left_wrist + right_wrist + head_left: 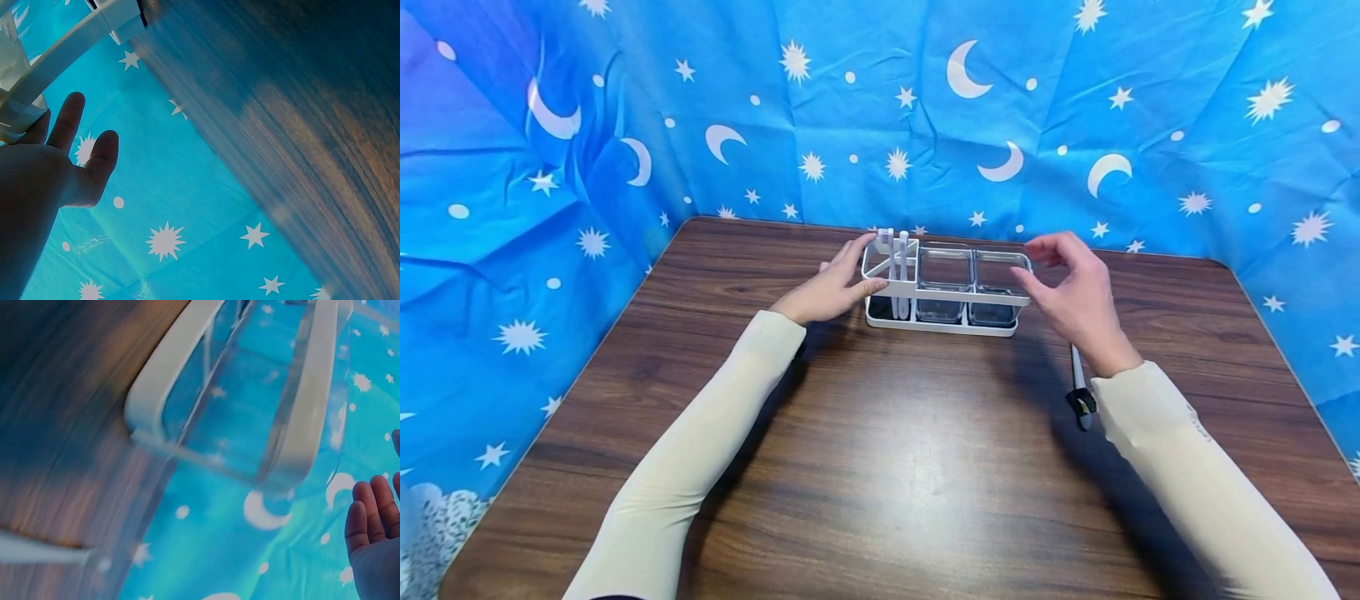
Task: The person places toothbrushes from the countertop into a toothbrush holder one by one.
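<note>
A white rack (964,295) stands near the table's back, holding two clear cups (945,268) in its middle and right sections. Upright in its left section are two white toothbrushes (903,271). My left hand (833,287) is at the rack's left end, thumb at the front rail and fingers by the back corner. The left wrist view shows its fingers (67,122) mostly straight, one meeting the rack (62,53). My right hand (1078,287) is spread around the right end, fingers loosely bent; in the right wrist view it is apart from the rack (306,406).
On the brown wood-grain table (880,467), a slim pale stick (1077,367) lies under my right wrist, its kind unclear. A small black piece (1081,402) shows over it. Blue cloth (865,108) with moons and stars hangs behind and beside the table.
</note>
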Available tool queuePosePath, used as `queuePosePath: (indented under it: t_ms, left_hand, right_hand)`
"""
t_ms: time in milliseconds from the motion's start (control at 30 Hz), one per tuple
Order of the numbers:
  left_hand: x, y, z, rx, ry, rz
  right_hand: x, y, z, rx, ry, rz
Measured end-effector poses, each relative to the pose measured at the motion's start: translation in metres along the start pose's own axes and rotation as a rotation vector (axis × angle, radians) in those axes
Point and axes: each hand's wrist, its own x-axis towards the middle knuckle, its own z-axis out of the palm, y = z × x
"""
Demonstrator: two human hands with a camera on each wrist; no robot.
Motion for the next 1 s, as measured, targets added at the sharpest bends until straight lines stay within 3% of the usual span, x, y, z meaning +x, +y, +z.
queuePosePath:
  t_ms: [500,833,1000]
  left_hand:
    - [-0.001,0.003,-0.002,0.001,-0.009,-0.002]
    - [0.000,0.000,0.000,-0.013,0.001,0.001]
    - [0.000,0.000,0.000,-0.012,-0.004,0.000]
  right_hand:
    - [-0.034,0.040,-0.030,-0.103,-0.054,0.187]
    - [-0.044,0.066,-0.035,-0.192,-0.195,0.366]
    - [-0.048,0.070,-0.038,-0.215,-0.280,0.380]
